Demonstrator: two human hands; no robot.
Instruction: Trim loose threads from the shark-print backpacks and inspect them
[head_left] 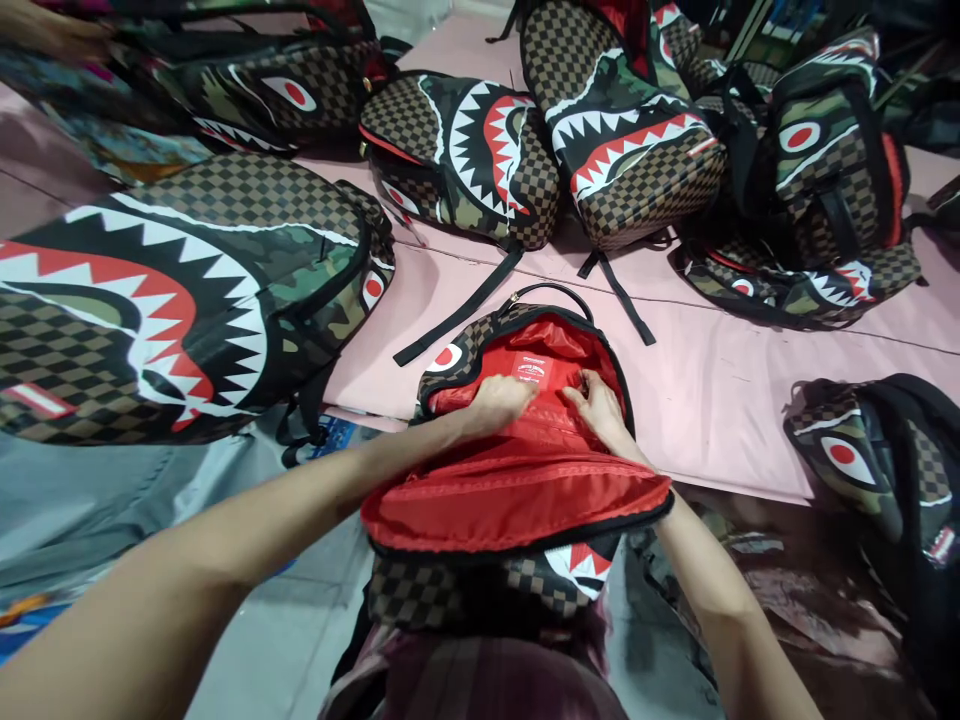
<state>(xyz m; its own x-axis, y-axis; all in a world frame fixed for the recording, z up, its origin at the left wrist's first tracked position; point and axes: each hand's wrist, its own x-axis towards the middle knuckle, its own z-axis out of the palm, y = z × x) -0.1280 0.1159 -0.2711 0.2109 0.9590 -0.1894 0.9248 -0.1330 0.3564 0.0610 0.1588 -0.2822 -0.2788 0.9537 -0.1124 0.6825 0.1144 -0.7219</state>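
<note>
While the open bag (pixel 517 505) sits at the lower centre of the frame, its red lining (pixel 555 425) showing, the left hand (pixel 504 402) is inside it with fingers curled, just below the label (pixel 531 370), and the right hand (pixel 600 405) is inside with fingers bent, to the label's right; whether either is clamped on the lining, I cannot tell. On the pink table (pixel 720 400), more bags (pixel 480 150) lie across the top, and another person's hand (pixel 64 35) shows at upper left.
</note>
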